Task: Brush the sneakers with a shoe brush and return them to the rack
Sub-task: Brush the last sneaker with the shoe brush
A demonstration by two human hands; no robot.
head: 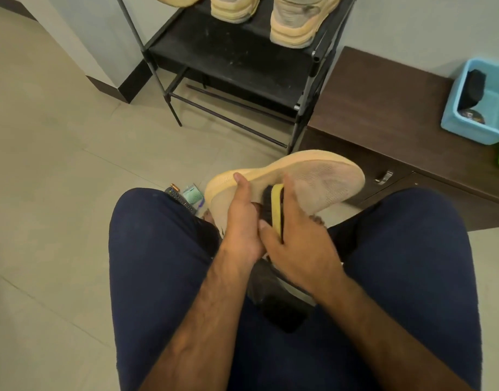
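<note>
A tan sneaker (321, 176) lies on its side between my knees, its sole edge turned up and away from me. My left hand (241, 221) grips its heel end, thumb laid along the sole. My right hand (296, 241) holds a yellow-backed shoe brush (277, 206), whose dark bristles press against the sneaker's mesh side. Part of the brush is hidden under my fingers. The black shoe rack (231, 60) stands ahead with three more tan sneakers (297, 21) on its upper shelf.
A brown low cabinet (383, 114) sits right of the rack, carrying a light-blue tub (485, 108) with dark items inside. Small things, a battery and a green comb (193, 191), lie on the tiled floor by my left knee. A dark object rests on my lap.
</note>
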